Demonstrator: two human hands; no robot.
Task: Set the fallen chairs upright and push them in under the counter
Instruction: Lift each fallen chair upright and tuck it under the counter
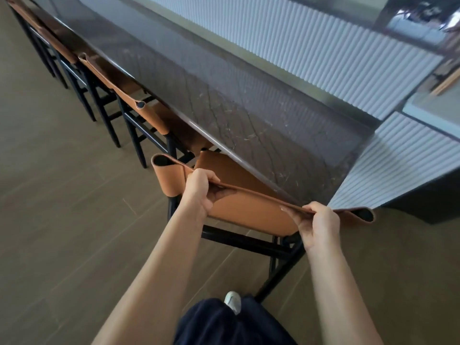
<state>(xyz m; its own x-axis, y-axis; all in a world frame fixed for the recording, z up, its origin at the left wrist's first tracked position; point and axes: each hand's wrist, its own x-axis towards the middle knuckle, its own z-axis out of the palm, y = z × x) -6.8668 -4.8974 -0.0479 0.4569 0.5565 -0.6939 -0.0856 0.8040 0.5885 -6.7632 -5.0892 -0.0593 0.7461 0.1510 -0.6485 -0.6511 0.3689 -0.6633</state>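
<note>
A chair with a tan leather back [251, 210] and black frame stands upright right in front of me, its seat partly under the dark marble counter [224, 100]. My left hand [201, 190] grips the top edge of the leather back toward its left end. My right hand [316, 222] grips the same edge toward its right end. Further left, two more tan chairs [129, 95] stand upright, tucked against the counter edge.
Brown wood-look floor [62, 195] spreads to the left and below. A white ribbed panel [323, 58] rises behind the counter and wraps its right end. My dark trousers and a white shoe [232, 301] show at the bottom, near the chair's rear leg.
</note>
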